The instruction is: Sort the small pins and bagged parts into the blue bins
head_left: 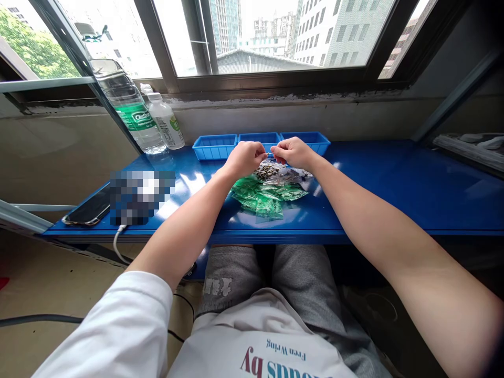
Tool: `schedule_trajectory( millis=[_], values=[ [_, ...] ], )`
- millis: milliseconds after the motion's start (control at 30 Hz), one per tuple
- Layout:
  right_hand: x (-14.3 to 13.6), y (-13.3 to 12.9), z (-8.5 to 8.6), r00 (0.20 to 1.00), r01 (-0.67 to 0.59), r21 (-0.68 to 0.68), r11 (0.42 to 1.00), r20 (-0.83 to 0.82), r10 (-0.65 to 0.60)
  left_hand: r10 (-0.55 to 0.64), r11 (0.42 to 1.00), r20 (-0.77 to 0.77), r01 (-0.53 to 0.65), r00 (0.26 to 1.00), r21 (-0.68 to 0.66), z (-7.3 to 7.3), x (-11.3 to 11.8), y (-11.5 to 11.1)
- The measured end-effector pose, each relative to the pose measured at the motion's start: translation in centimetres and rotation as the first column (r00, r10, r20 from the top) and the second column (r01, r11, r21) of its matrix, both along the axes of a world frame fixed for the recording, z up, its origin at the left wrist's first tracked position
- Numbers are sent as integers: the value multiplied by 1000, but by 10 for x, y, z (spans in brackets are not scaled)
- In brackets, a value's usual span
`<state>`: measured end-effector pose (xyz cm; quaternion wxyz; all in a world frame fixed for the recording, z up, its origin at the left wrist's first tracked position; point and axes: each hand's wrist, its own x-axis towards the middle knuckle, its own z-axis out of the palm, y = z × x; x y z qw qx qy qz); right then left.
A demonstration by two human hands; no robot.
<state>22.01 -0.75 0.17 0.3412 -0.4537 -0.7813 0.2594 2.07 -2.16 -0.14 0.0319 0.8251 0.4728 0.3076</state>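
My left hand (247, 157) and my right hand (293, 151) meet above the pile, fingertips pinched close together. A small thin metal piece (269, 154) spans the gap between them, held at both ends; it is too small to tell its exact kind. Just below lies a heap of small screw-like metal parts (266, 170). Clear plastic bags (293, 176) lie beside the heap on the right. Several green plastic zip bags (260, 199) spread in front, nearer to me. Behind my hands stands a row of three joined blue trays (216, 149), partly covered by my hands.
The blue table (378, 194) runs below a window. On the left stand a large water bottle (136, 115) and a smaller bottle (167, 123). A dark phone (88, 205) lies beside a blurred-out item with a white cable (117, 244). Metal rack posts frame both sides.
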Motion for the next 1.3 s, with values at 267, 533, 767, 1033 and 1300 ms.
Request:
schedule_trajectory(
  millis=[267,533,767,1033,1300],
  values=[
    [-5,-12,9,995,4,-100,995,-101,-14,12,999,74,-15,997,50,1,0,0],
    [-4,-11,7,984,-26,-129,991,-178,3,6,994,87,-16,996,110,2,-1,-1],
    [-1,-9,7,977,3,-142,990,-211,-33,9,996,92,-17,996,83,1,-2,0],
    [12,3,0,954,47,-101,994,-290,-74,3,999,62,-6,998,49,2,-2,-2],
    [20,15,-1,850,282,-93,955,-437,-294,16,994,-194,-37,981,-105,0,-2,-2]
  ],
)
